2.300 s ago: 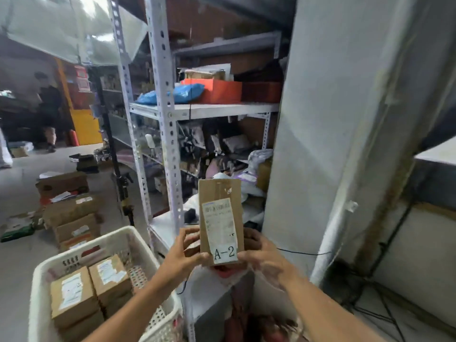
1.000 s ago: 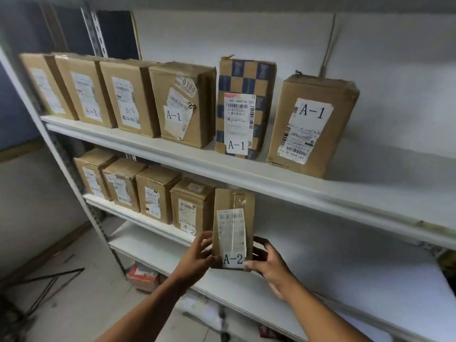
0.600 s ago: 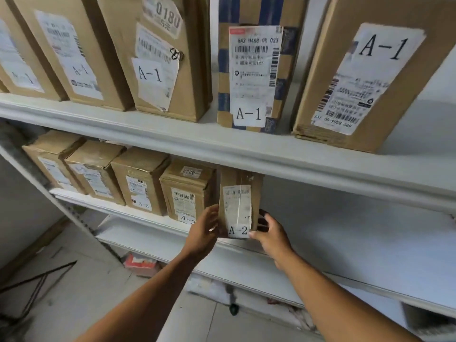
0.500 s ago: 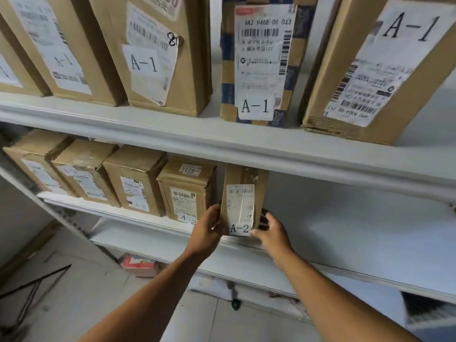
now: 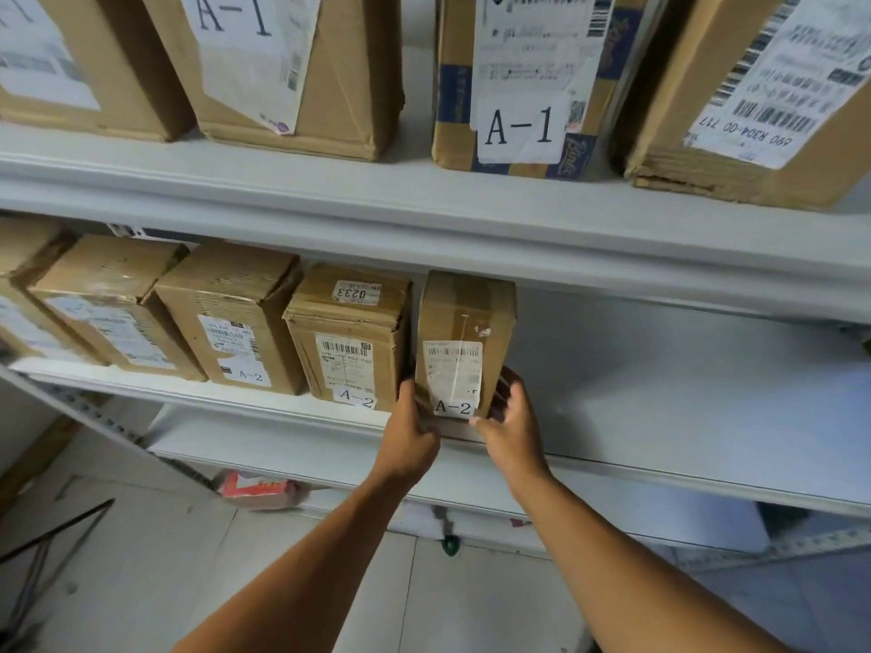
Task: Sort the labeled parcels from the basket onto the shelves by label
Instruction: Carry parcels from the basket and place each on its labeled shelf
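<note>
Grey-white metal shelving (image 5: 471, 214) with perforated uprights, pale wall behind the shelf boards, light tiled floor (image 5: 188, 572) below, red-and-white packet (image 5: 257, 493) lying under the lowest board, dark thin metal legs (image 5: 52, 534) at lower left, soft even light

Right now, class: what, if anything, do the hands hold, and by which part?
The A-2 parcel, by its lower end: left hand on its left edge, right hand on its right.

Matt brown cardboard parcel (image 5: 464, 341) with white paper label (image 5: 453, 377), smooth grey painted metal shelf (image 5: 471, 228)
</note>
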